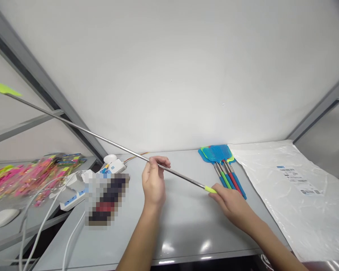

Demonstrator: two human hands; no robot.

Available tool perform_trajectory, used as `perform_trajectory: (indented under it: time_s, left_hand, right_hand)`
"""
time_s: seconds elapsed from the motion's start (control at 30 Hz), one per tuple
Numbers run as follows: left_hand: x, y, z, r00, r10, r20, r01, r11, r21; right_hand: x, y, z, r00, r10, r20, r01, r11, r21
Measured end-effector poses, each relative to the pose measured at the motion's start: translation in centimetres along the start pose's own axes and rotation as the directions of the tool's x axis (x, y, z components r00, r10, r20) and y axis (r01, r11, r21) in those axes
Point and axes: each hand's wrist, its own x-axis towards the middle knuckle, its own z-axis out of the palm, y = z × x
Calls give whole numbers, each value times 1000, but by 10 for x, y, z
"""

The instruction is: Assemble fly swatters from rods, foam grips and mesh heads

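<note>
A telescopic fly swatter [110, 142] stretches across the view, its metal rod drawn out long. Its yellow-green head [2, 88] reaches the left edge, seen almost edge-on. My right hand [233, 205] is closed round the yellow-green handle at the rod's lower right end. My left hand [154, 180] is closed on the middle of the rod, thumb and fingers around the metal. Just behind my right hand lies a bunch of folded fly swatters [217, 154] with mostly blue heads and blue, green and red handles.
On the right a large white plastic mailing bag [293, 195] with a printed label covers the table [186, 226]. At left are power strips [73, 199], white cables [42, 218], a blurred-out item [109, 201] and packaged pink and yellow goods [31, 175]. A wall [186, 75] and metal frame posts stand behind.
</note>
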Motion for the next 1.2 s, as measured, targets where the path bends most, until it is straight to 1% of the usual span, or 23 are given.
perform_trajectory:
  time_s: [0.07, 0.2, 0.3, 0.37, 0.47, 0.53, 0.63, 0.7, 0.83, 0.93, 1.03, 1.1, 1.17, 1.2]
  left_hand:
    - [10, 2, -8, 1000, -4, -3, 4, 1000, -5]
    - [21, 7, -20, 997, 46, -65, -48, 999, -17]
    - [23, 12, -22, 991, 78, -108, -80, 997, -17]
    - [23, 15, -21, 987, 92, -133, -95, 995, -16]
    - [22, 17, -17, 988, 91, -126, -93, 996, -14]
    - [21, 16, -14, 992, 75, -99, -78, 997, -21]
    - [17, 10, -11, 998, 48, -46, -49, 998, -31]
    - [12, 3, -9, 999, 17, -34, -18, 999, -34]
    - [3, -9, -10, 995, -40, -90, 38, 999, -22]
    - [1, -8, -14, 994, -46, -103, 47, 999, 6]
    - [-2, -3, -17, 995, -50, -82, 54, 998, 37]
    - [-7, -3, -16, 996, -57, -64, 62, 996, 71]
    - [-17, -7, -11, 995, -97, -3, 97, 987, 129]
    - [-24, -10, -8, 990, -136, 43, 127, 979, 161]
  right_hand:
    - [-2, 7, 3, 1000, -18, -21, 19, 999, 27]
    - [-4, 16, 16, 994, -78, -70, 81, 996, 35]
    - [-6, 17, 26, 986, -141, -85, 141, 990, -2]
    - [-9, 17, 30, 984, -151, -90, 151, 988, -5]
    - [-15, 22, 32, 985, -138, -103, 139, 990, 9]
    - [-21, 28, 33, 987, -123, -107, 128, 991, 36]
    - [-27, 36, 39, 987, -94, -129, 110, 985, 130]
    - [-29, 38, 46, 986, -86, -140, 112, 975, 190]
    - [-29, 35, 60, 991, -84, -100, 105, 969, 224]
    - [-28, 33, 64, 993, -74, -87, 92, 970, 227]
    - [-27, 31, 63, 995, -53, -79, 70, 969, 235]
    - [-26, 25, 62, 996, -50, -77, 68, 966, 251]
    - [-23, 14, 63, 996, -52, -75, 71, 958, 278]
    - [-20, 7, 64, 996, -44, -74, 64, 954, 292]
